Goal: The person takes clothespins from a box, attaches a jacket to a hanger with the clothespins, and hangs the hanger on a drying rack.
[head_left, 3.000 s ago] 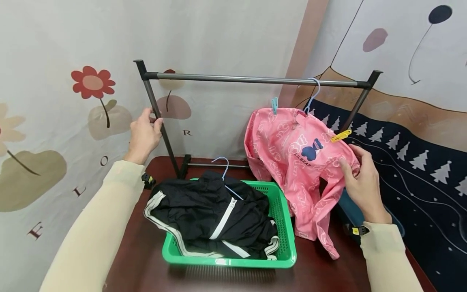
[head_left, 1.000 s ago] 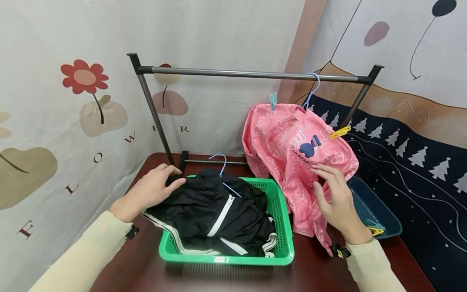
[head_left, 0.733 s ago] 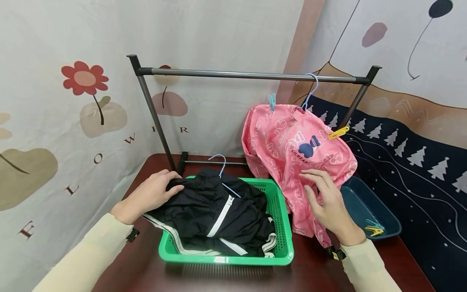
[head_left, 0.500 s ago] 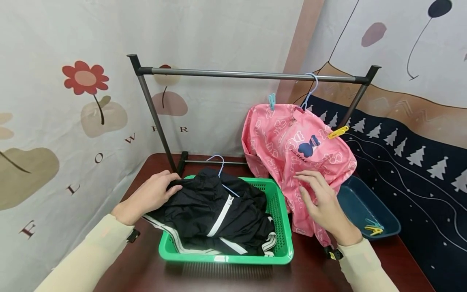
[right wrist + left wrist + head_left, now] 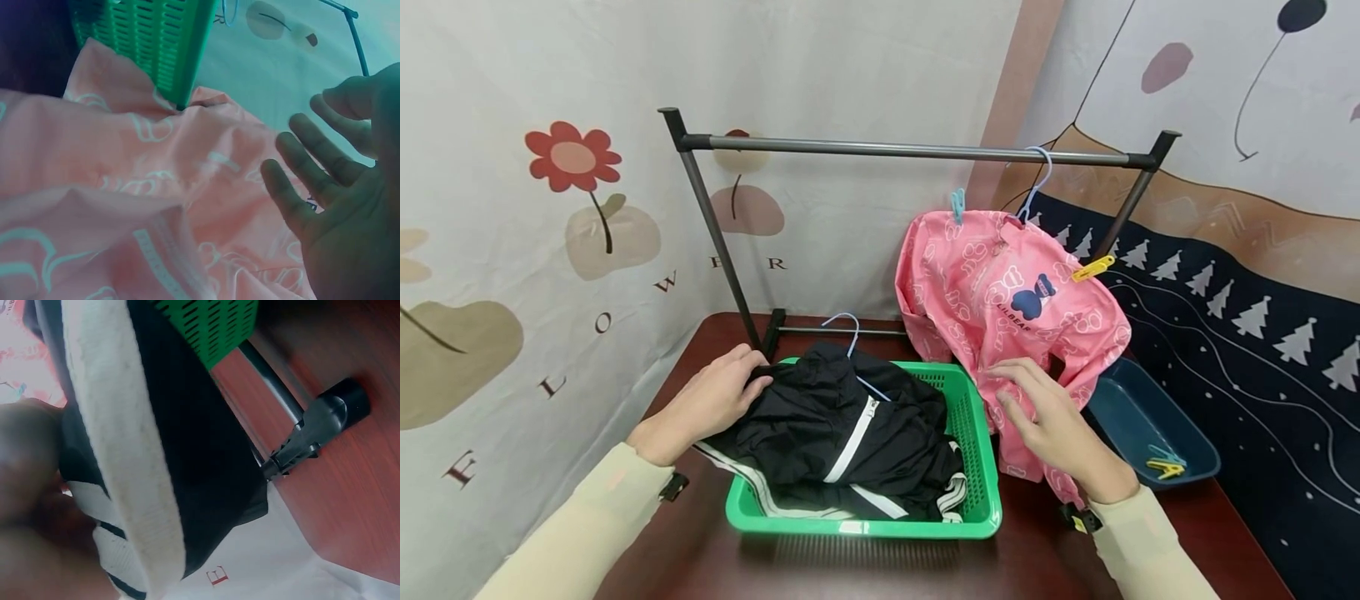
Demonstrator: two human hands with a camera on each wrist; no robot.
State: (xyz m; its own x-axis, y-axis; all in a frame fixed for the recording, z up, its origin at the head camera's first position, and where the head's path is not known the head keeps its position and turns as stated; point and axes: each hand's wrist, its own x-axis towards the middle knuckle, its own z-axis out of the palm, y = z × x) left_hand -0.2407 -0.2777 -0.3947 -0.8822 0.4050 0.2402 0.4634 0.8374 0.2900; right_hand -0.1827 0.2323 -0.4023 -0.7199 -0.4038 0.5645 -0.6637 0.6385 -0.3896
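Observation:
A black jacket [image 5: 805, 425] with white stripes and a white zip lies in a green basket [image 5: 865, 528], a light blue hanger [image 5: 853, 333] showing at its collar. My left hand [image 5: 711, 400] pinches the jacket's left shoulder between thumb and fingers. In the left wrist view the white-striped sleeve [image 5: 125, 437] hangs beside that hand. My right hand [image 5: 1052, 421] holds nothing; its fingers are spread in front of the pink jacket [image 5: 955, 283], which hangs from the rack by a light blue hanger [image 5: 1037, 185]. A blue clothespin [image 5: 958, 206] and a yellow clothespin [image 5: 1093, 268] sit on its shoulders.
A dark metal rack [image 5: 865, 149] stands behind the basket on the dark red table [image 5: 820, 575]. To the right, a blue tray [image 5: 1138, 400] holds a few clothespins [image 5: 1165, 468]. Printed cloth [image 5: 865, 75] covers the walls behind.
My left hand came down from the rack's left post to the black jacket's shoulder and took hold of it. My right hand let go of the pink sleeve and moved left, towards the basket.

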